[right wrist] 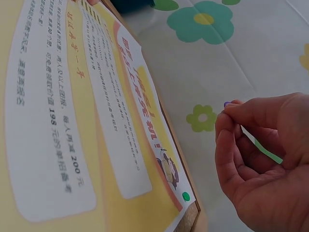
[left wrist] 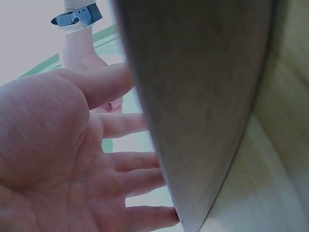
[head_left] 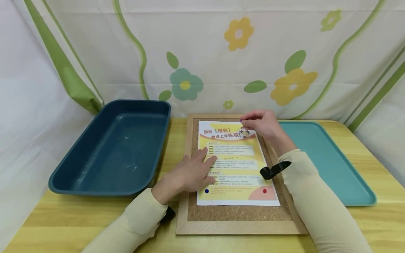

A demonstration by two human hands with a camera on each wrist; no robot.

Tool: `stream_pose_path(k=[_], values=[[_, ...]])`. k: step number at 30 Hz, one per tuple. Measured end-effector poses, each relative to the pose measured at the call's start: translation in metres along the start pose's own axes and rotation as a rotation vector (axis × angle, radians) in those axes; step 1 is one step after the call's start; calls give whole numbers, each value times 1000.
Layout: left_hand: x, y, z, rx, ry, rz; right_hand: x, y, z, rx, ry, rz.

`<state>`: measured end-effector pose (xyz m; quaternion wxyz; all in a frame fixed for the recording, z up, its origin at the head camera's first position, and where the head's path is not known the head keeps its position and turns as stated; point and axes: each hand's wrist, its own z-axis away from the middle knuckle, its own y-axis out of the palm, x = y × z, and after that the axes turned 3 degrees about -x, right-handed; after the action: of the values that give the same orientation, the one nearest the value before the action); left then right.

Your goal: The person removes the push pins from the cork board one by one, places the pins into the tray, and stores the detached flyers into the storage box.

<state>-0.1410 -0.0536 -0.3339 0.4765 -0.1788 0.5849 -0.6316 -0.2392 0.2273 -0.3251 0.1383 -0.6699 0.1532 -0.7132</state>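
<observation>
A yellow and white printed poster [head_left: 234, 165] lies on a wood-framed corkboard [head_left: 243, 213]. My left hand [head_left: 194, 172] rests on the poster's left side with fingers spread; the left wrist view shows its palm [left wrist: 63, 140] beside the board's edge [left wrist: 193, 96]. Above the poster's upper edge, my right hand [head_left: 265, 123] pinches a small purple thumbtack [right wrist: 227, 104] between thumb and fingertips, mostly covered by them. A blue thumbtack [head_left: 207, 191] and a red thumbtack [head_left: 264, 191] sit in the lower corners. In the right wrist view, a green thumbtack [right wrist: 186, 196] marks the upper right corner.
To the left of the board stands a deep dark blue tray [head_left: 126, 154]. A flat teal tray [head_left: 335, 168] lies at the right, partly behind my right forearm. Behind the wooden table [head_left: 389, 225] hangs a white curtain [head_left: 215, 45] with printed flowers.
</observation>
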Motion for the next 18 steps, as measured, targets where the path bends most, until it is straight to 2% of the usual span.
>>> stream_pose_path(k=[6, 18], values=[[3, 1, 2, -13, -2, 8, -8, -4, -1, -11, -11, -29], [1, 0, 0, -2, 5, 3, -33, -30, 4, -87, -8, -76]])
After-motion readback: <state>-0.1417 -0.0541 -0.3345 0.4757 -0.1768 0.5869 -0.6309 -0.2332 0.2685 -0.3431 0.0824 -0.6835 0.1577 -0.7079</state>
